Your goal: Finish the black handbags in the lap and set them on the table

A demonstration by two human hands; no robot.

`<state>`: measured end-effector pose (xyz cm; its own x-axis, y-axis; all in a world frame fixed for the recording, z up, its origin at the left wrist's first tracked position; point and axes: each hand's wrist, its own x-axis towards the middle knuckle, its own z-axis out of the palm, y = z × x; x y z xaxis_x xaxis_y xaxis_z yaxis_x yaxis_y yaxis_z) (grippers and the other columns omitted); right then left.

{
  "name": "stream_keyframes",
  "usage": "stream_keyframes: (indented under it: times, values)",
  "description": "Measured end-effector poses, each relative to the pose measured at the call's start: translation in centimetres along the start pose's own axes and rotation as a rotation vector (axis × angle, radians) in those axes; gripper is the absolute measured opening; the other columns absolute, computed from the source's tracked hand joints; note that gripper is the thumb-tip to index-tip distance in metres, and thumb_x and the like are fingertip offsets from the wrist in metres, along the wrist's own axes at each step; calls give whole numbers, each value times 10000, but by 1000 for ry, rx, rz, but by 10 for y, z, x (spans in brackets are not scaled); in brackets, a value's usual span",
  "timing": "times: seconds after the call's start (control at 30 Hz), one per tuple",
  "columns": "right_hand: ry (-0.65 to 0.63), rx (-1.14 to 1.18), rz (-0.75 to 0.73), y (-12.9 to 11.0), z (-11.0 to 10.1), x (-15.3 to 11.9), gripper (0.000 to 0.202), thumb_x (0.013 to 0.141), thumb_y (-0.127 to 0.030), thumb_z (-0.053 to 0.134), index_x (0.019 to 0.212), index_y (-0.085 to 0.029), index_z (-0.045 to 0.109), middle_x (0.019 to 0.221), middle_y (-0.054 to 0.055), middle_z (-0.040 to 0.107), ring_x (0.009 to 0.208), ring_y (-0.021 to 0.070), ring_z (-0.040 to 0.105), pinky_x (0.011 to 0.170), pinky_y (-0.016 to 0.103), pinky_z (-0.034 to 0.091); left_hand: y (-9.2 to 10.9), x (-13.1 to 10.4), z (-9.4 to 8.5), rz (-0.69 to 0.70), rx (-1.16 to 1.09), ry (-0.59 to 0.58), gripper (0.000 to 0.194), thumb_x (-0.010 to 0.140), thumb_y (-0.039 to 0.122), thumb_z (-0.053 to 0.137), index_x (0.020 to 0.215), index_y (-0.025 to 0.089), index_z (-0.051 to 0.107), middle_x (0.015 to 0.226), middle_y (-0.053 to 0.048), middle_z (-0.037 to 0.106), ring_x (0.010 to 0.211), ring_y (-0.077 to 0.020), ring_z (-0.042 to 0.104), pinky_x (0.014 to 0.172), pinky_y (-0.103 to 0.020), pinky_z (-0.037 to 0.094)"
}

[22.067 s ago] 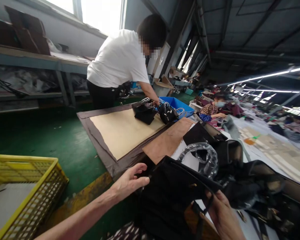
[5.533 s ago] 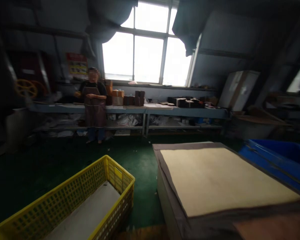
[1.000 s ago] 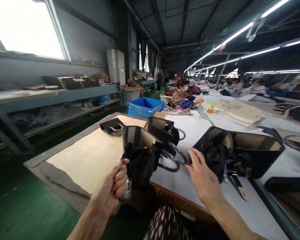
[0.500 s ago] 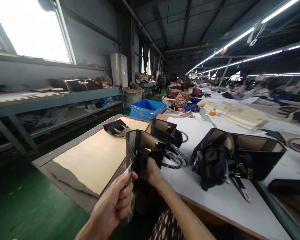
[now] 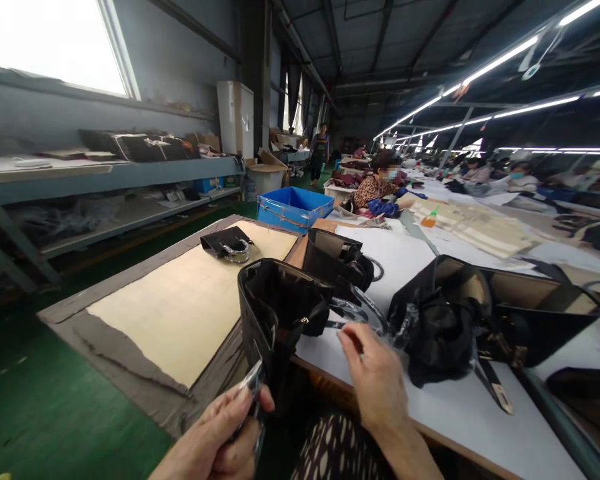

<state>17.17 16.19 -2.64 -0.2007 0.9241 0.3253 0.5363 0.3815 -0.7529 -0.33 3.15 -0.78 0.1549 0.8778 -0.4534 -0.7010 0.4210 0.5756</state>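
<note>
My left hand is closed around the plastic-wrapped handle of a black bag, whose open top faces up at the table's near edge. Just right of that bag is my right hand, its thumb and fingers curled close together; whether anything small is between them cannot be made out. Behind the held bag stands another black bag with a wrapped handle. To the right, a larger black bag lies with dark lining bulging out, and a strap with a metal tip hangs near it.
A small black bag lies on the cream sheet at the left. Beyond are a blue crate, a seated person and a standing person. A bottle with orange liquid stands on the white table.
My right hand has come out of the bag and moved right. Dark lining now shows inside the bag's opening. My left hand still grips the handle, and the view has shifted slightly.
</note>
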Motion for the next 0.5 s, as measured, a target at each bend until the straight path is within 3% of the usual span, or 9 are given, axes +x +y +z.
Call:
stream_keyframes:
  times: [0.07,0.1,0.17,0.27,0.33,0.4,0.5]
  values:
    - [135,-166,-122,-1,-16,17,293,803,-387,465,1029,-210,524,1049,81,562,960,231,507,827,347,369,-5,0,-1,18,5,-13,346,676,483,635,833,188,548,453,103,173,349,11,55,313,-96,58]
    - [106,-177,-138,-2,-20,28,378,792,-407,485,1113,-208,479,1128,89,528,1030,237,477,857,352,356,-7,-1,-2,25,12,-22,340,682,479,631,836,187,550,449,104,171,348,11,52,315,-95,52]
    - [-80,-137,-70,-4,-20,50,482,772,-459,502,1178,-208,433,1147,90,529,1043,234,483,840,342,373,-13,-4,-1,32,28,-52,335,686,467,634,836,178,555,441,105,166,347,10,53,319,-98,53]
    - [-401,-135,12,-9,-15,67,459,715,-509,546,1051,-196,533,948,62,615,867,215,558,719,292,407,-21,-12,1,27,46,-105,345,681,471,637,818,165,556,430,101,188,345,7,75,328,-109,64]
    - [-537,-176,4,-13,-16,64,382,684,-494,576,909,-186,589,811,32,624,747,188,558,647,259,394,-26,-17,2,37,51,-132,349,682,479,631,815,166,553,424,99,198,342,4,87,335,-116,70]
    - [-580,-199,-1,-18,-24,54,289,714,-450,541,767,-173,600,692,7,599,649,157,528,586,236,367,-30,-23,3,84,61,-158,357,666,471,649,834,171,553,430,98,215,348,3,103,345,-121,85]
    - [-514,-225,20,-28,-47,33,262,744,-385,486,630,-159,554,571,-18,523,549,122,454,516,220,317,-34,-32,3,149,126,-218,431,601,469,702,890,184,555,458,88,275,370,-3,152,366,-127,133]
